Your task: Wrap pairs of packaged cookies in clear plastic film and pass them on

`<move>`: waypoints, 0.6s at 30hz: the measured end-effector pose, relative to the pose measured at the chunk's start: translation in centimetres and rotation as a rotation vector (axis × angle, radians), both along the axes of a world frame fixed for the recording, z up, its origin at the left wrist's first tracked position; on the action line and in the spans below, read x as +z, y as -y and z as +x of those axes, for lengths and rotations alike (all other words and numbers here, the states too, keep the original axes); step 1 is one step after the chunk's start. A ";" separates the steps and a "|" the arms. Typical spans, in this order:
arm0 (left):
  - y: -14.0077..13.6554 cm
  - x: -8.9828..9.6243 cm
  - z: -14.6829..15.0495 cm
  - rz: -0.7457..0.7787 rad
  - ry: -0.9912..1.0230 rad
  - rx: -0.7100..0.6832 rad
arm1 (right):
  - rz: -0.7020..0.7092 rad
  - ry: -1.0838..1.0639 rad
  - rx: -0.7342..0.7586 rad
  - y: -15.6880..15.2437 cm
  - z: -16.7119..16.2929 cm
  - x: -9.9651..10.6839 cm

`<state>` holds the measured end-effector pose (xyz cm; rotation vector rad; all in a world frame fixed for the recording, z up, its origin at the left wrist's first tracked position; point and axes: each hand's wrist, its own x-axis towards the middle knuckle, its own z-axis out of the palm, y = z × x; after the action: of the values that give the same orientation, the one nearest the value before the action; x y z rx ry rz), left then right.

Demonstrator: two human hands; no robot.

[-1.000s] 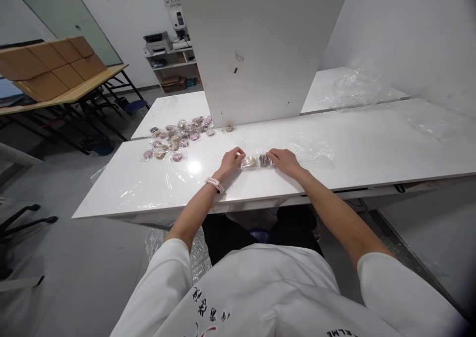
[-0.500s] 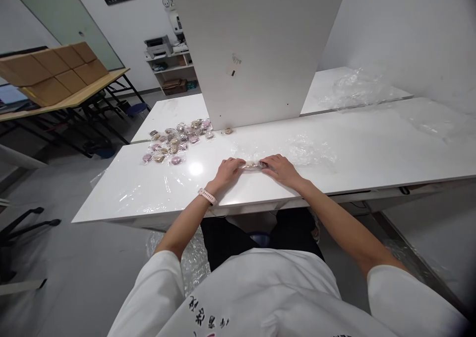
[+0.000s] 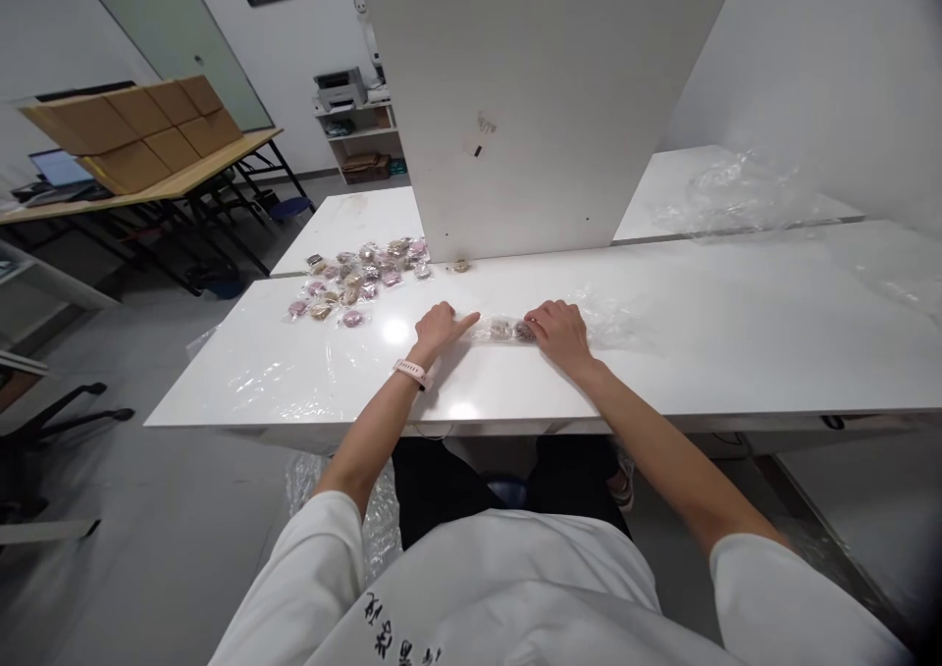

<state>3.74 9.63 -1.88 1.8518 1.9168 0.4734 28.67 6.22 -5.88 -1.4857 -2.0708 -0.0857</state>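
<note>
Between my hands, a strip of clear plastic wrap (image 3: 480, 333) lies on the white table with two small round pieces in it. The pale piece (image 3: 498, 330) is in the middle, and the dark piece (image 3: 523, 332) is beside my right hand (image 3: 563, 334). The fingers of that hand are bent and hold the dark piece at its right side. My left hand (image 3: 439, 332), with a pink watch band at the wrist, rests at the strip's left end. Its thumb points right, apart from the fingers, and grips nothing visible.
A pile of small wrapped round pieces (image 3: 353, 279) lies at the back left, one loose piece (image 3: 461, 266) by the upright white panel (image 3: 530, 107). Crumpled clear plastic (image 3: 743, 195) lies at the right. The table's (image 3: 736, 352) front edge runs before my lap.
My left hand has let go of the strip's left end and moved a little left, its thumb now stretched out. Both round pieces show more clearly. The view has shifted slightly.
</note>
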 end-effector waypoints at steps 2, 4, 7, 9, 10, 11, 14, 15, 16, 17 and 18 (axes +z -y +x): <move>0.4 0.4 -0.3 -0.111 0.181 0.034 | 0.026 0.040 0.081 0.3 0.0 -0.5; 0.6 1.0 -0.1 -0.184 0.520 0.114 | 0.025 0.050 0.121 0.3 0.0 -0.8; 0.5 1.8 1.6 -0.223 0.910 0.211 | 0.013 0.045 0.123 0.2 -0.1 -0.9; 0.9 2.1 3.4 -0.211 1.012 0.211 | -0.009 0.046 0.111 0.2 -0.3 -0.7; 1.3 2.2 4.3 -0.174 1.072 0.193 | -0.027 0.047 0.107 0.3 -0.3 -0.7; 2.0 2.2 5.2 -0.117 1.118 0.156 | -0.047 0.046 0.104 0.3 -0.3 -0.6; 4.4 1.6 6.8 0.090 0.976 -0.109 | -0.118 0.041 0.089 0.3 -0.2 -0.5; 5.2 1.2 7.0 0.142 0.821 -0.227 | -0.145 0.037 0.085 0.2 -0.1 -0.5; 5.8 0.8 7.1 0.183 0.646 -0.346 | -0.170 0.028 0.085 0.1 0.0 -0.6; 6.2 0.3 7.1 0.221 0.466 -0.458 | -0.191 0.010 0.092 0.0 0.2 -0.6; 6.4 -0.2 7.0 0.262 0.290 -0.552 | -0.204 -0.019 0.104 0.0 0.3 -0.5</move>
<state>10.72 3.19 -2.13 2.2211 1.1326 0.7760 28.97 6.24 -6.42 -1.4855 -2.1906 0.1844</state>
